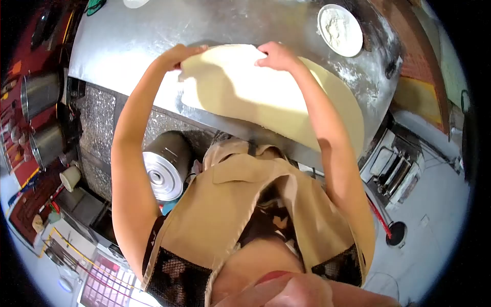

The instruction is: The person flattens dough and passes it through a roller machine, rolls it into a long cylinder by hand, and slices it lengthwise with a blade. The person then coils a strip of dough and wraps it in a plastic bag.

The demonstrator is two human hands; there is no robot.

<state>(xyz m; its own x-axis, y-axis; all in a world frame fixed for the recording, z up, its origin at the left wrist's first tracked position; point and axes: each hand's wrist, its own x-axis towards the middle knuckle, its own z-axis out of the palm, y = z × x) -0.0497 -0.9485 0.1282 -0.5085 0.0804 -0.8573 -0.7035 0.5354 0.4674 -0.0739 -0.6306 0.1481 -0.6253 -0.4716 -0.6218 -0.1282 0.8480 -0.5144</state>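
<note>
A large, thin sheet of pale dough (266, 102) lies across the metal table (128, 46), its near edge close to the table's front edge. My left hand (180, 55) grips the sheet's far left corner, fingers closed on the edge. At the far edge, further right, my right hand (277, 56) pinches the dough between thumb and fingers. The far edge between my hands looks raised and brightly lit. To the right the dough lies flat, partly under my right forearm.
A white bowl of flour (339, 30) stands at the back right, with loose flour beside it. Below the table's front edge is a lidded metal pot (162, 176). A machine with rollers (394, 169) stands at the right. Large pots (42, 94) are at the far left.
</note>
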